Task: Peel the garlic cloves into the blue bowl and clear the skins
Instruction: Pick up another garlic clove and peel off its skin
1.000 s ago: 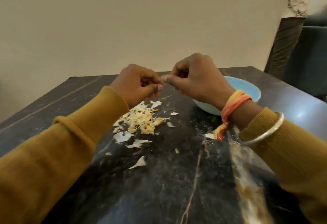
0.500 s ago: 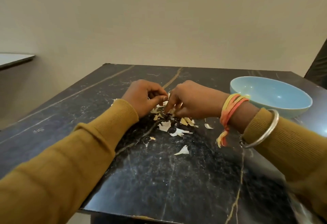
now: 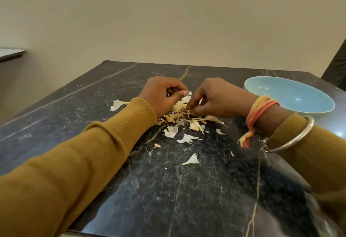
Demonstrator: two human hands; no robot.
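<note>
Black marble desk. Left hand curled, thumb against fingertips; cannot tell what it pinches. Right hand fingertips down in garlic skins piled mid-desk, pinching some. Blue bowl just beyond right wrist, near desk's right edge.

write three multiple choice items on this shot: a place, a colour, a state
1. Where is the blue bowl?
A. on the floor
B. on the table, right of the right hand
C. on a chair
2. What colour are the sleeves?
A. mustard
B. red
C. white
3. How is the bowl?
A. upside down
B. on its side
C. upright, visible inside bare

1 B, it sits past the right wrist; 2 A, both arms show mustard knit; 3 C, opening faces up, garlic skins lie outside it
</note>
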